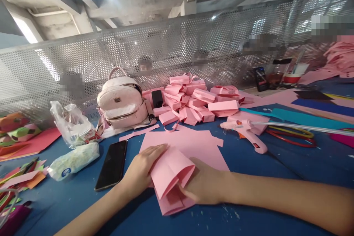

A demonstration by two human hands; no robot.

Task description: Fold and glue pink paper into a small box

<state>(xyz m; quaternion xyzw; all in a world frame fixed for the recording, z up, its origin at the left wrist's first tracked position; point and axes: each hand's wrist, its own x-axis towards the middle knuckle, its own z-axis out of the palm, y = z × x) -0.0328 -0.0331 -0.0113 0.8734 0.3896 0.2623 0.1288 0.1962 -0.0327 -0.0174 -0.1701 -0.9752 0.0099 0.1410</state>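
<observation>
A folded pink paper piece [171,173] with an open, tube-like end is between my hands at the front middle of the table. My left hand [141,166] grips its left side, fingers over the upper edge. From the right, my right hand [204,182] holds it, with some fingers hidden behind or inside the fold. Beneath and beyond lies a flat pink sheet [201,147]. A pink glue gun [247,132] with a clear stick rests right of the sheet.
Behind stand a pile of folded pink paper pieces [193,99] and a pale pink backpack [121,99]. A black phone [112,164], a tissue pack [74,160] and a plastic bag [72,125] lie left. Teal paper [298,118] and coloured loops [293,136] are right.
</observation>
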